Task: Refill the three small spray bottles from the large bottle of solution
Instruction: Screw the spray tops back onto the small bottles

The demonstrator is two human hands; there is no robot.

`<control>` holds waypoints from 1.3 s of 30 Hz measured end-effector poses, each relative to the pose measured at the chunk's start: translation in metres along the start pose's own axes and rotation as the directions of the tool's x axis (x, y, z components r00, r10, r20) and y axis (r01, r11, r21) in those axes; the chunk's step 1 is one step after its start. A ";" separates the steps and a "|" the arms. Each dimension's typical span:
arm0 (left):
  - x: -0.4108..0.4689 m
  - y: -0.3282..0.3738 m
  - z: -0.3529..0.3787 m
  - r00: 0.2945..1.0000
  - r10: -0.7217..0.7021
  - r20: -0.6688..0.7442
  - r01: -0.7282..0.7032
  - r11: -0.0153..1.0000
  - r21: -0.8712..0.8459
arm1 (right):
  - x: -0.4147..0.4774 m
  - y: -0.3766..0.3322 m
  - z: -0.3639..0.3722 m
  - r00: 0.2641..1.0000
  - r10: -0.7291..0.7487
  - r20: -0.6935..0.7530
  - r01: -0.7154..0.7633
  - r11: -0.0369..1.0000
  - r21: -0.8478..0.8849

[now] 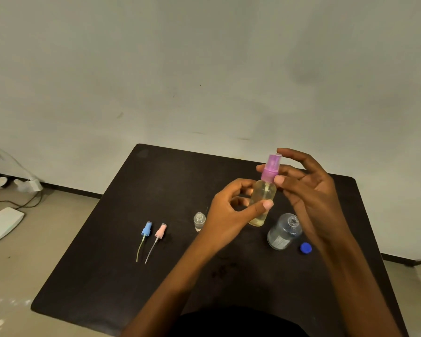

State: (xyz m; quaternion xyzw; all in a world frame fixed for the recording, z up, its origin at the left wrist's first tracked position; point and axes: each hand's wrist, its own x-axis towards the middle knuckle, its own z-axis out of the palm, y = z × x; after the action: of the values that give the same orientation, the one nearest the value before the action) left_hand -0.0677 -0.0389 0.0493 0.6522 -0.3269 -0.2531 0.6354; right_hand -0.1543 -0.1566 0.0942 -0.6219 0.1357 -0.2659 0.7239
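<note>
Left hand: grips the body of a small spray bottle between thumb and curled fingers, holding it upright above the table so nothing spills.
Right hand: thumb and fingertips pinch the collar of the purple sprayer head, placed for twisting; the other fingers are spread clear.
Held bottle: pale yellowish liquid inside. I cannot tell whether the head is going on or coming off.
Large bottle: stands uncapped near the right wrist, within easy reach for pouring. Its blue cap lies just beside it.
Second small bottle: open, upright, just left of the left hand.
Third small bottle: not visible, perhaps behind the hands.
Loose heads: blue sprayer and pink sprayer lie side by side, well left, tubes trailing toward the person and out of the pouring area.
</note>
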 end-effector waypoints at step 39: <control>-0.008 0.013 0.004 0.999 0.035 -0.018 -0.035 0.999 -0.029 | -0.006 0.003 0.002 0.996 0.085 0.004 -0.085 0.981 0.173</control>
State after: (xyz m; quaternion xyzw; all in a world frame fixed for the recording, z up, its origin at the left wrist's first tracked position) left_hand -0.0774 -0.0349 0.0608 0.6393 -0.3289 -0.2408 0.6520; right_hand -0.1572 -0.1516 0.0908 -0.5498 0.1396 -0.2466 0.7857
